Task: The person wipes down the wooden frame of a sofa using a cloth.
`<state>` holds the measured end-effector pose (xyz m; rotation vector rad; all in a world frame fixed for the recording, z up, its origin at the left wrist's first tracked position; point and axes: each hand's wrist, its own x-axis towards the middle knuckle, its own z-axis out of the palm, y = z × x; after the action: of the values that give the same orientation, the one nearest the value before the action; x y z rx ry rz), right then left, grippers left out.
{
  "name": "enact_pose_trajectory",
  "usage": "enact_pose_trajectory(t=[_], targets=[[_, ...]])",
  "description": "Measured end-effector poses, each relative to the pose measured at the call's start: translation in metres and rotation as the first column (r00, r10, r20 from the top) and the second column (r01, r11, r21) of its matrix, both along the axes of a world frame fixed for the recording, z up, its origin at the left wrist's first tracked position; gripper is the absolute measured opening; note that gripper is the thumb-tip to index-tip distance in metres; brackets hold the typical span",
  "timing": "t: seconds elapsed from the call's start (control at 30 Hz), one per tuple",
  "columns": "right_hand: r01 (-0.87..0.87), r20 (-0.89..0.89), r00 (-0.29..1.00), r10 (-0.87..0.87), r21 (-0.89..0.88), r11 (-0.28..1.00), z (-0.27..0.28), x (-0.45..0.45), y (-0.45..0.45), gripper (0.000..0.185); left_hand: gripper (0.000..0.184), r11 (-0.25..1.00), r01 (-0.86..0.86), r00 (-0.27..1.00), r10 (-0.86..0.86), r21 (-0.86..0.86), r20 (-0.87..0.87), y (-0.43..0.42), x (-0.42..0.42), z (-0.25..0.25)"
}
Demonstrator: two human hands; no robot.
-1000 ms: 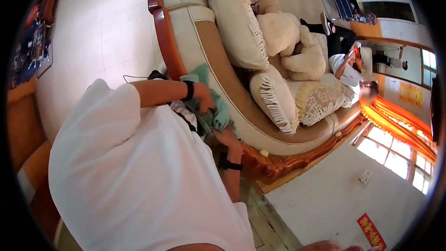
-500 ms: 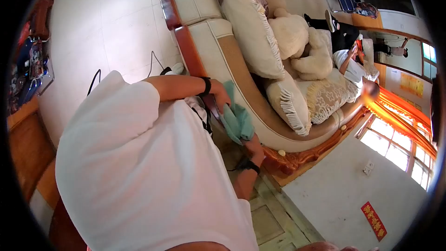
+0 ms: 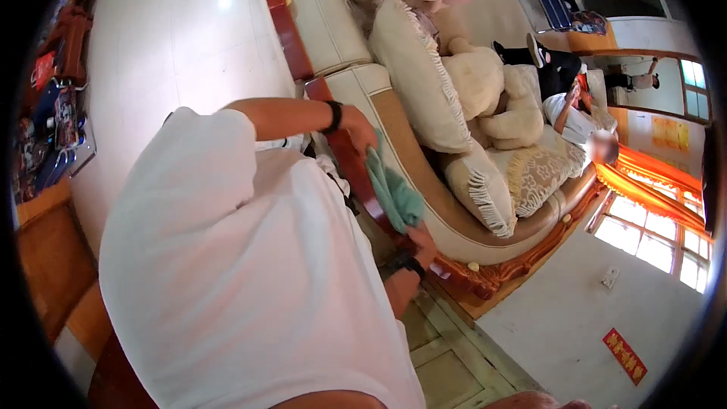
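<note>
A green cloth (image 3: pixel 397 195) stretches between my two hands against the dark red wooden trim of the sofa's arm. My left hand (image 3: pixel 359 129), with a black band on its wrist, grips the cloth's upper end in the picture. At the lower end, my right hand (image 3: pixel 422 245) has its fingers closed on the cloth; a black band circles that wrist too. Beside the cloth curves the cream and brown padded arm of the sofa (image 3: pixel 363 100). My white shirt (image 3: pixel 242 280) fills much of the view, which is turned sideways.
Fringed cushions (image 3: pixel 416 79) and a cream plush toy (image 3: pixel 475 79) lie on the sofa. Another person (image 3: pixel 564 110) sits farther along it. Pale floor tiles (image 3: pixel 182 45) stretch along one side; a white wall (image 3: pixel 560 310) bounds the other.
My hands have moved apart, and the bunched cloth is now drawn out longer along the wooden trim. The whole view has shifted slightly.
</note>
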<state>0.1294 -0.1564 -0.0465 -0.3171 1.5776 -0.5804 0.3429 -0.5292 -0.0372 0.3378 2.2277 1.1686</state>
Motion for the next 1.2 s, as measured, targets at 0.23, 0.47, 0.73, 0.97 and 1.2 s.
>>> enact_pose_trajectory(t=[0.23, 0.47, 0.73, 0.97, 1.2], targets=[[-0.448, -0.394, 0.871, 0.293, -0.394, 0.802, -0.03, 0.09, -0.14, 0.069, 0.042, 0.973, -0.166, 0.955, 0.199, -0.16, 0.219, -0.116, 0.066, 0.048], [-0.582, -0.54, 0.79, 0.29, -0.51, 0.633, -0.013, 0.146, -0.232, 0.043, 0.069, 0.981, -0.119, 0.967, 0.15, -0.152, 0.207, -0.11, 0.063, 0.027], [-0.5, -0.453, 0.835, 0.313, -0.387, 0.775, -0.001, 0.097, -0.164, 0.044, 0.08, 0.98, 0.121, 0.941, -0.163, 0.156, 0.297, -0.001, -0.011, 0.02], [-0.273, -0.256, 0.939, 0.229, -0.156, 0.949, 0.014, 0.056, -0.079, 0.054, 0.049, 0.996, -0.066, 0.993, 0.072, 0.065, -0.09, -0.03, 0.032, -0.014], [-0.7, -0.609, 0.442, 0.659, 0.225, 0.678, 0.032, 0.134, -0.188, 0.064, 0.051, 0.768, -0.439, 0.877, 0.252, -0.466, -0.41, -0.098, 0.089, 0.007]])
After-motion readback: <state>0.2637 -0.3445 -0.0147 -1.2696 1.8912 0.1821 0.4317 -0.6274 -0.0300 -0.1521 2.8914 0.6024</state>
